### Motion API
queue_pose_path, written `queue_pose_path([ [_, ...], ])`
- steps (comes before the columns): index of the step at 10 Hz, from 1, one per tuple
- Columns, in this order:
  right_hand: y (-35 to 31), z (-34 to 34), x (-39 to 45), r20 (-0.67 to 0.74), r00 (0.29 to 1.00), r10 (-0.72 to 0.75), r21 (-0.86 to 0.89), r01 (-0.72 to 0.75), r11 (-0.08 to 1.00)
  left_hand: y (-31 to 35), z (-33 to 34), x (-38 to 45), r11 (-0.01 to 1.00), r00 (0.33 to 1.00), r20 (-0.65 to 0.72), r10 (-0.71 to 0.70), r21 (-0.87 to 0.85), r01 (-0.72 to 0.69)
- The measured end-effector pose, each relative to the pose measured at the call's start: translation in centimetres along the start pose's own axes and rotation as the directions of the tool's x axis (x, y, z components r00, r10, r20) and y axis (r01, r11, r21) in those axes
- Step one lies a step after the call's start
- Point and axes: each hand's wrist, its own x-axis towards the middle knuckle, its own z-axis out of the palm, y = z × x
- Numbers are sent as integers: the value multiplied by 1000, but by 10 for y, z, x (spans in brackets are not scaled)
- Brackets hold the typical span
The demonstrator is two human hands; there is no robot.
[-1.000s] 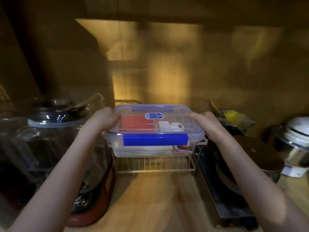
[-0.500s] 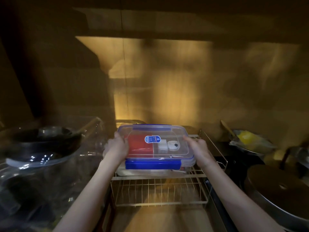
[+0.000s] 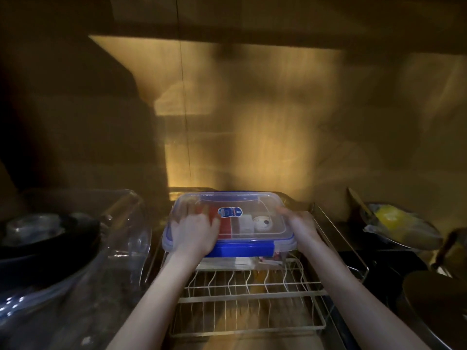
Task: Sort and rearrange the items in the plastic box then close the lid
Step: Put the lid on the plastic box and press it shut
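Clear glossy plastic box [image 3: 228, 245] (blue clips), thin white-coated wire rack [image 3: 250, 299]

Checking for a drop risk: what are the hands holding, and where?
The box: right hand grips its right edge; left hand lies flat on the lid, left side.

Left arm: your bare forearm reaches forward from low centre.
Left hand [image 3: 195, 236]: palm down, fingers spread flat on top of the plastic box [image 3: 252, 202].
Right arm: your bare forearm reaches forward from the lower right.
Right hand [image 3: 302, 229]: against the box's right edge; finger curl blurred.
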Motion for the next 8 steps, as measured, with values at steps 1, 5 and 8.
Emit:
queue_pose_path([
  [1,-3,8,10,-8,1000,-22,-59,22,998,-8,8,16,996,993,-92,78,50,-73],
  [5,-16,17,24,-24,996,-90,-223,82,971,-10,14,34,995,998,-68,4,97,3],
  [8,-92,-12,-98,2,738,-674,-231,656,718,38,-38,49,997,994,76,-76,21,75],
])
